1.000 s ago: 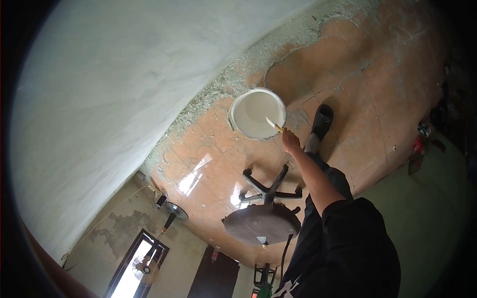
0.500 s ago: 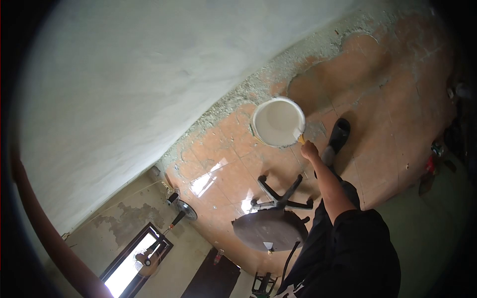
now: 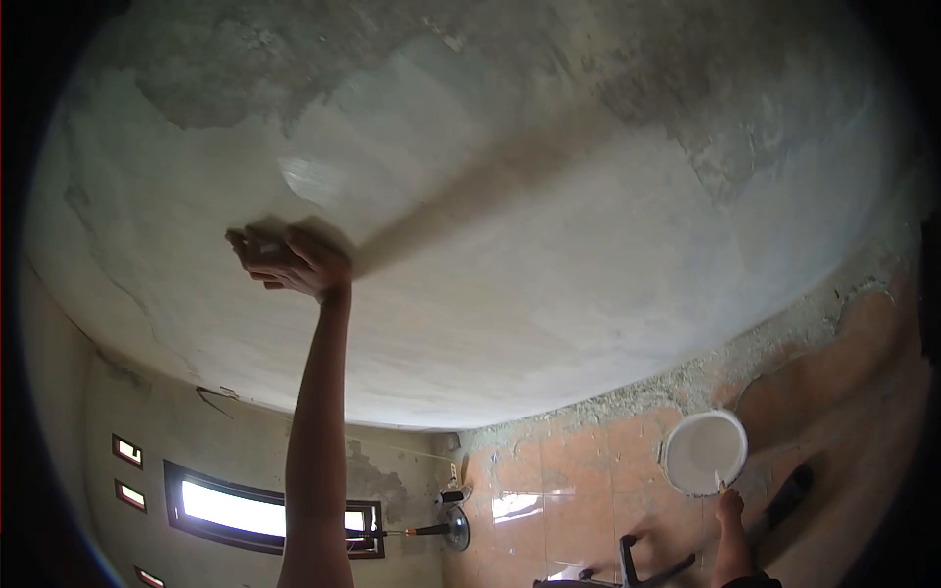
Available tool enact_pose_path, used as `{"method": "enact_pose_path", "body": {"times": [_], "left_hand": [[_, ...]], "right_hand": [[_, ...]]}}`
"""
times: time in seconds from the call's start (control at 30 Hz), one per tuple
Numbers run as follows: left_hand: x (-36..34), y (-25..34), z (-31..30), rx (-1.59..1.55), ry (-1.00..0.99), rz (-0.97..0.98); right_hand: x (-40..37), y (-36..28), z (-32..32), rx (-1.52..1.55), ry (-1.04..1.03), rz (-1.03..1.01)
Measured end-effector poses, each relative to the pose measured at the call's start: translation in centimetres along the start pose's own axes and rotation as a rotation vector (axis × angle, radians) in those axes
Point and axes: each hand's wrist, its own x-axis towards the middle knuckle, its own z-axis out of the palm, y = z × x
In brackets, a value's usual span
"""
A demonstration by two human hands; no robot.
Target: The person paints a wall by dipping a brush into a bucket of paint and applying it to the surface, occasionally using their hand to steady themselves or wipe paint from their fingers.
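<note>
My left hand [image 3: 294, 261] is raised at the pale, skim-coated wall [image 3: 470, 294], its fingers loosely bent and apart, with nothing visible in them. It looks to be resting on the wall, though the contact is hard to see. Low at the right, my right hand [image 3: 728, 505] grips a putty knife [image 3: 719, 482], its white-smeared blade over the rim of a white bucket [image 3: 676, 478]. Whitish filler [image 3: 703, 453] lies inside the bucket, which stands on the tiled floor.
Rough grey patches [image 3: 216, 59] show higher on the wall. Plaster debris [image 3: 627, 407] runs along its foot. A swivel chair's base [image 3: 637, 568] stands near my right arm. A fan [image 3: 456, 527] and a window [image 3: 235, 505] are at the far end.
My view has swung up and left toward the wall, so my whole left hand now shows. The bucket and my right hand sit lower right; the putty knife is still in that hand.
</note>
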Motion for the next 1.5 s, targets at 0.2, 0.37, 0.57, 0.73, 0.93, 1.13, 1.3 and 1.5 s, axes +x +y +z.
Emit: {"method": "enact_pose_path", "body": {"times": [0.2, 0.37, 0.57, 0.73, 0.93, 1.13, 1.3, 1.5], "left_hand": [[-0.3, 1.2, -0.6, -0.027, -0.031, -0.026], [-0.3, 0.7, -0.2, -0.019, 0.012, -0.031], [-0.7, -0.9, 0.1, 0.023, -0.026, -0.005], [-0.6, 0.7, -0.3, 0.013, -0.022, -0.003], [-0.5, 1.3, -0.3, -0.012, 0.004, -0.002], [-0.3, 1.6, -0.5, -0.021, -0.006, -0.029], [-0.6, 1.5, -0.4, -0.003, -0.006, -0.029], [-0.2, 2.1, -0.7, -0.018, -0.008, -0.041]], "right_hand": [[-1.0, -2.2, -3.8, 0.064, 0.219, -0.182], [-7.2, -5.7, -13.0, 0.593, 0.441, -0.635], [-10.5, -8.2, -19.1, 1.502, 0.189, -0.448], [-12.7, -9.8, -23.2, 1.853, 0.029, -0.325], [-15.1, -10.2, -24.8, 2.058, -0.144, -0.309], [-19.5, -10.1, -29.4, 2.271, -0.286, -0.529], [-28.4, -13.9, -41.3, 2.238, -0.072, -0.979], [-37.8, -19.0, -52.9, 1.591, 0.771, -1.604]]}}
